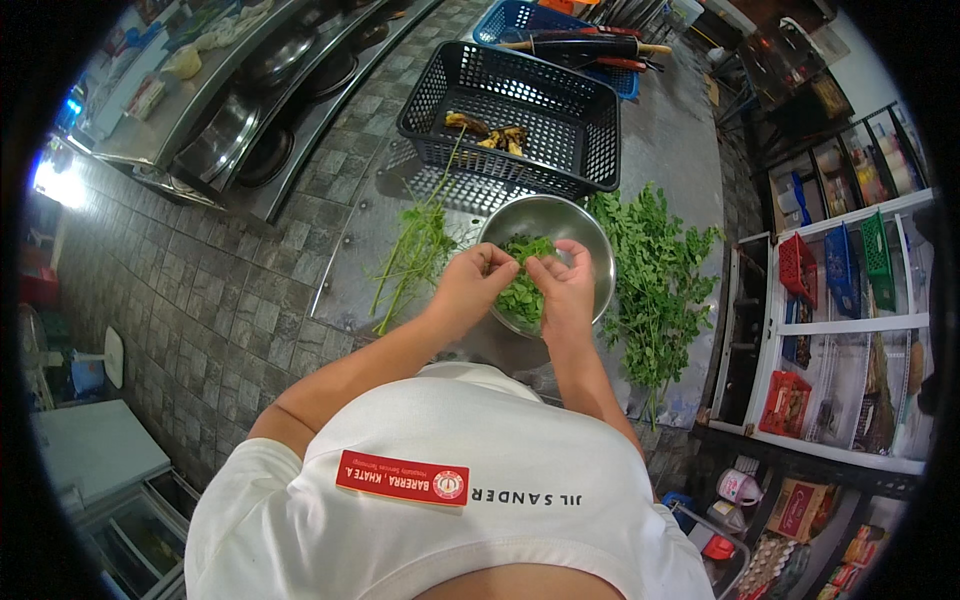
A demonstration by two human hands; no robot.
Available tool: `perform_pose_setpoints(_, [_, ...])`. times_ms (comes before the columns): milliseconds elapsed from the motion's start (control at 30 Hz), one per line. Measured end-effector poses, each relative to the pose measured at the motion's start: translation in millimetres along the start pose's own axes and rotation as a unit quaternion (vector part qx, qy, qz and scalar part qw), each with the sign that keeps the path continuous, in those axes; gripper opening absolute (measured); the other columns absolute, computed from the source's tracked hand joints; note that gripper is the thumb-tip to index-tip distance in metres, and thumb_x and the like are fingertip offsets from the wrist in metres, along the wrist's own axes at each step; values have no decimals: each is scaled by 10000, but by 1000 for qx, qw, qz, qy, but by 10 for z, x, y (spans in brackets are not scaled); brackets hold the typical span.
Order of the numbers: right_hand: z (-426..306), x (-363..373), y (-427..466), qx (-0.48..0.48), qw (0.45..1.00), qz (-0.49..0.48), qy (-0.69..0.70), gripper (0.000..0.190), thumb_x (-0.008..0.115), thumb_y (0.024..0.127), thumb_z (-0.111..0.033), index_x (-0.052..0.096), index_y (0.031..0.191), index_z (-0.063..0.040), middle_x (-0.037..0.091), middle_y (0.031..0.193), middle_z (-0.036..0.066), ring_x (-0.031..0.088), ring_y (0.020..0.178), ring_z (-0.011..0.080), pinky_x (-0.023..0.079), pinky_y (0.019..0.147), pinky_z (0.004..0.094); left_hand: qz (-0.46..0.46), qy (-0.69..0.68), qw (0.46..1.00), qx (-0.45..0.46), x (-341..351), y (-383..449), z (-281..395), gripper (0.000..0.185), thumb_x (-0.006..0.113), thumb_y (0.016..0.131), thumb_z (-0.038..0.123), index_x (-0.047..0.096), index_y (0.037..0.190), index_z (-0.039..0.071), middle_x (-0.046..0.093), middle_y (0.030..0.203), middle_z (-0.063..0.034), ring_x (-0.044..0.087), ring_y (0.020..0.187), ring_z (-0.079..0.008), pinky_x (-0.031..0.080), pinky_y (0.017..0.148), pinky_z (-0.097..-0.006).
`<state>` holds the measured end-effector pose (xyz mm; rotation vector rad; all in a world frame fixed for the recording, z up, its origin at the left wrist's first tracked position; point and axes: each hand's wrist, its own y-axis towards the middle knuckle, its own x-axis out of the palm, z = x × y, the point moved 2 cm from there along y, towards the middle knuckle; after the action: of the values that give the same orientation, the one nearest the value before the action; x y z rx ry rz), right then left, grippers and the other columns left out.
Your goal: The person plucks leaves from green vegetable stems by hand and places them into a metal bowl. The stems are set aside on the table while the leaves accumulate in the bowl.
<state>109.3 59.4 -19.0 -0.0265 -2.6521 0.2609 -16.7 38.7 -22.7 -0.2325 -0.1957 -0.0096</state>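
Observation:
Over a stainless steel mixing bowl (606,262), both hands meet at a small leafy green sprig (534,249). My left hand (476,283) pinches at its left side with thumb and forefinger; the exact spot between the fingertips is hidden. From the right, my right hand (564,289) grips the sprig between thumb and fingers. Loose green leaves (519,301) lie in the bowl beneath. A heap of leafy branches, seemingly moringa (660,277), rests right of the bowl. Mostly stripped green stems (409,259) lie to its left.
Beyond the bowl stands a black perforated plastic crate (510,169) holding browned peel-like pieces (504,139). Behind it, a blue basket (499,22) carries a rolling pin (585,46) and other utensils. The metal tabletop (675,142) ends near shelving (847,328) at right.

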Motion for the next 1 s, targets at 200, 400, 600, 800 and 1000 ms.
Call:
perform_pose_setpoints(200, [-16, -11, -2, -7, 999, -12, -51, 417, 557, 732, 98, 308, 1029, -57, 533, 730, 57, 509, 649, 92, 406, 586, 182, 23, 48, 998, 16, -10, -6, 6, 131, 565, 789, 131, 539, 818, 7, 534, 712, -9, 456, 642, -59, 373, 573, -204])
perform_pose_setpoints(400, [-18, -51, 14, -46, 997, 16, -63, 369, 538, 752, 81, 310, 1000, -68, 535, 792, 69, 480, 683, 78, 398, 614, 192, 41, 48, 998, 26, -2, 3, 23, 138, 559, 790, 137, 541, 808, 1, 535, 703, -17, 458, 632, -68, 382, 569, -212])
perform_pose_setpoints(600, [-115, -71, 6, 0, 995, -34, -94, 414, 560, 753, 48, 322, 1069, -73, 545, 896, 106, 513, 826, 127, 411, 741, 236, 48, 14, 999, 3, -48, 17, 47, 132, 554, 800, 137, 538, 819, 7, 527, 706, -8, 449, 634, -59, 370, 566, -200])
perform_pose_setpoints(800, [-60, 18, -18, 25, 993, -59, -95, 461, 608, 711, 62, 326, 1058, -48, 569, 831, 98, 536, 756, 122, 435, 661, 218, 34, -6, 999, 3, -12, 22, 15, 127, 549, 804, 131, 536, 839, 9, 526, 717, -3, 447, 642, -56, 364, 574, -196])
perform_pose_setpoints(1000, [-26, -17, -4, 3, 991, -65, -114, 454, 604, 703, 75, 338, 1046, -59, 576, 767, 70, 497, 642, 76, 396, 596, 166, 30, -25, 999, 21, 9, 11, 9, 126, 541, 806, 118, 537, 864, 6, 525, 746, -2, 451, 669, -56, 368, 595, -195])
